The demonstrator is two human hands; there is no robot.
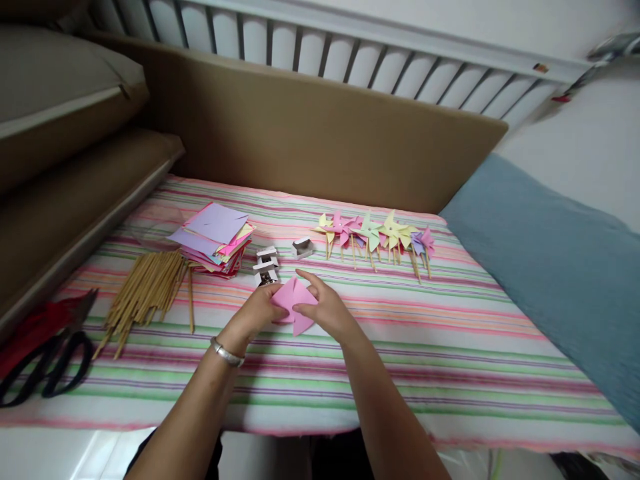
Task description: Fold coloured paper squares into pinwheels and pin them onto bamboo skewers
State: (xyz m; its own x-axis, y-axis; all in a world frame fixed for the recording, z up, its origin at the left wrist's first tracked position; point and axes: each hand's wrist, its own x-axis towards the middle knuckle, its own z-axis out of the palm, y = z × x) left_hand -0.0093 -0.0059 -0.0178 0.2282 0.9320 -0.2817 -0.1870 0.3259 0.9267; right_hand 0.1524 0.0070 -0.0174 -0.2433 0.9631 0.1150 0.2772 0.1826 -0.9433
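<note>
Both hands hold a pink paper square [294, 300] that is partly folded, just above the striped cloth [400, 353]. My left hand [257, 313], with a silver bracelet at the wrist, grips its left edge. My right hand [325, 308] pinches its right side, index finger stretched over the top. Just behind the hands lie a small stapler [265, 265] and a small staple box [303, 248]. Finished paper pinwheels [375, 235] on sticks lie in a row at the far right of the hands.
A stack of coloured paper squares [215, 237] and a pile of wooden sticks [145, 290] lie at the left. Black-handled scissors [50, 360] rest at the left edge. A brown padded board [320, 133] backs the surface; a blue blanket [565, 267] lies at the right.
</note>
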